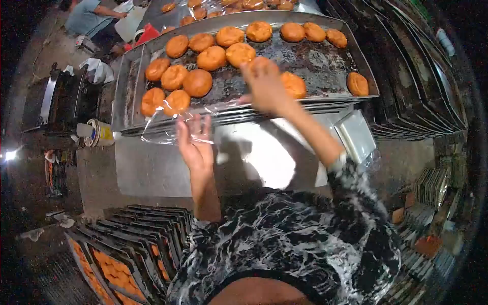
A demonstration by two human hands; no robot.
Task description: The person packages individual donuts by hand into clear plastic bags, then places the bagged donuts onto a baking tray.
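Observation:
A large metal baking tray [317,94] holds several round golden-brown buns, such as the bun [197,83] left of centre. At the near left edge of the tray, my left hand [195,145] holds a clear plastic bag [162,124], its fingers pointing up and partly behind the film. Over the middle of the tray, my right hand [267,89] has its fingers around a bun [264,64], which they partly cover. Another bun [294,85] lies just right of that hand.
More trays are stacked beneath this one on a metal table [147,168]. A pack of clear bags [356,133] lies at the table's right. Racked trays [132,239] with buns stand lower left; dark trays [406,76] stand right. Another person [91,20] is at upper left.

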